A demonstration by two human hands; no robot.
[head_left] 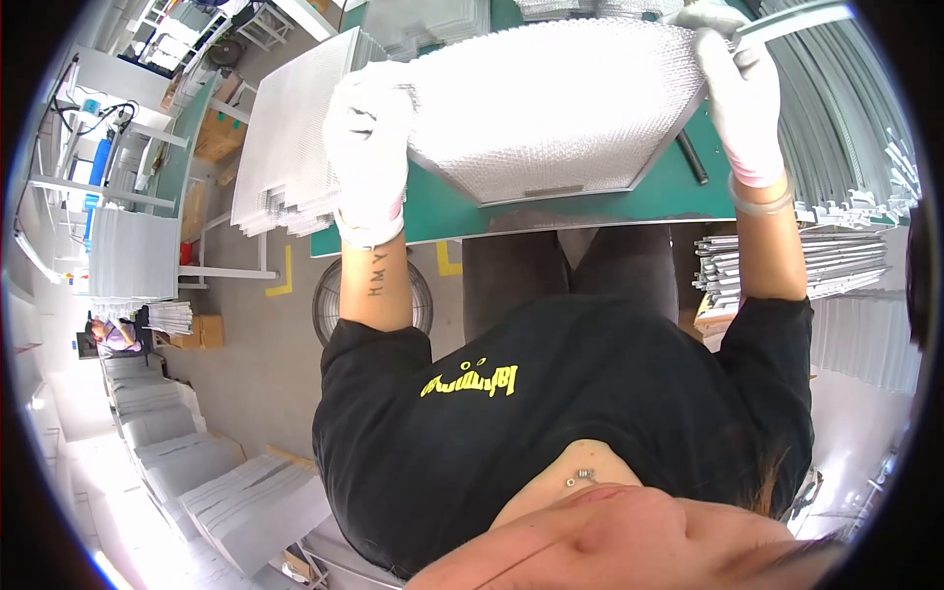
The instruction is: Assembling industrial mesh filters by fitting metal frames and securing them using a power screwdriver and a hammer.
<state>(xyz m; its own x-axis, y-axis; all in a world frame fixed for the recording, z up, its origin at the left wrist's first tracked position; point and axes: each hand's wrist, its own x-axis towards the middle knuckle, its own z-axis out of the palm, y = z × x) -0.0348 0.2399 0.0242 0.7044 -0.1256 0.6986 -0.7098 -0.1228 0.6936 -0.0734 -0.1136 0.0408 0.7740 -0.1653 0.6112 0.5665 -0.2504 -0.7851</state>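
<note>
A silvery mesh panel [560, 108] with a thin metal frame is tilted up over the green tabletop [447, 202]. My left hand [369, 143], in a white glove, is closed on the panel's left edge. At the upper right corner, my right hand [744, 108], gloved too, grips the same panel, its fingers partly hidden. Just beyond my right hand are a pale metal strip [798, 22] and a whitish glove-like shape [706, 14]; I cannot make out whether it is another hand. A dark rod [692, 157] lies on the table, right of the panel.
Stacked mesh sheets [295, 128] overhang the table's left side. Long metal strips [836, 118] lie at the right, with piled bars [787, 264] below. A floor fan [420, 295] stands under the table's front edge. Far left, a person [121, 336] is near stacked panels [157, 423].
</note>
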